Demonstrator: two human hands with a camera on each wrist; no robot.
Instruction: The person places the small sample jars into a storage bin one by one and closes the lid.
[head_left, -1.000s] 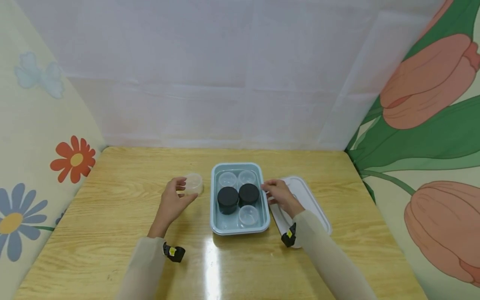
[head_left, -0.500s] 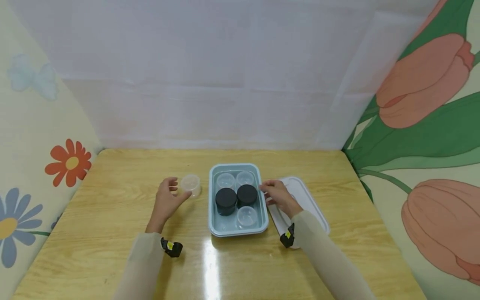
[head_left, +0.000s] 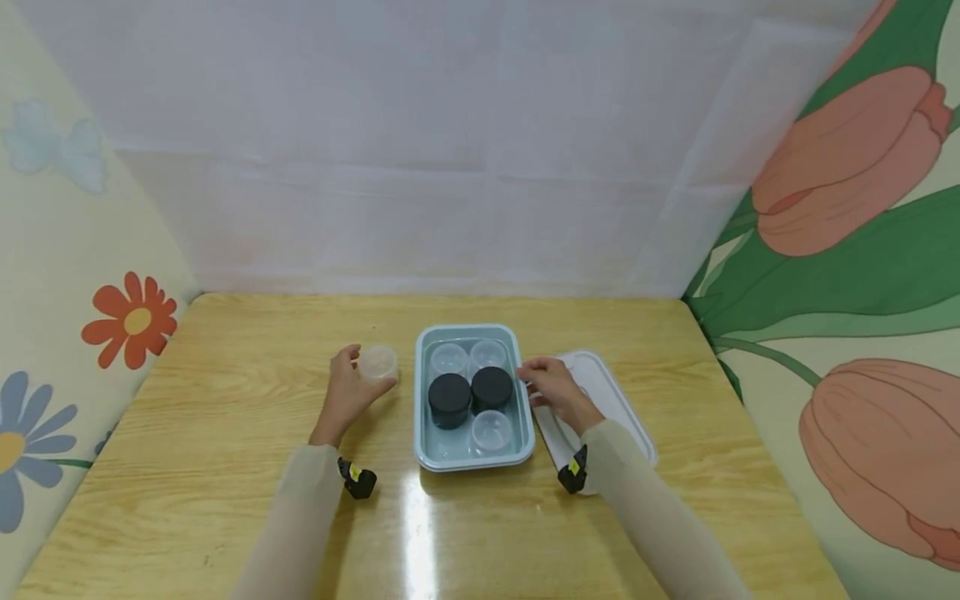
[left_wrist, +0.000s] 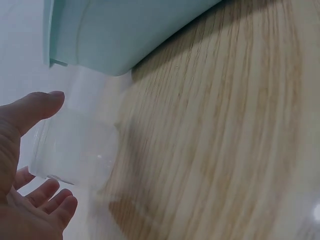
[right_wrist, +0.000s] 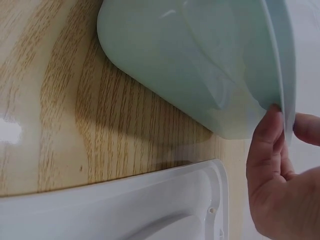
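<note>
A clear plastic cup [head_left: 378, 364] stands on the table left of the light blue plastic container [head_left: 422, 450]. My left hand [head_left: 349, 390] is spread around this cup, fingers on its left side and thumb at its front right. In the left wrist view, the thumb [left_wrist: 47, 102] looks slightly apart from the cup [left_wrist: 75, 150], while the other fingers are close to it. My right hand [head_left: 555, 387] pinches the container's right rim [right_wrist: 286, 65] between thumb and fingers. Inside the container are two black-topped jars [head_left: 450, 396] and three clear cups [head_left: 491, 432].
A white lid [head_left: 618, 408] lies on the wooden table [head_left: 247, 400], right of the container and partly under the right arm. A white cloth [head_left: 420, 225] hangs behind the table. Flower-printed hangings [head_left: 847, 275] flank both sides.
My left hand first drew back a little from the clear cup, then moved in around it again. The right hand has stayed at the container's rim.
</note>
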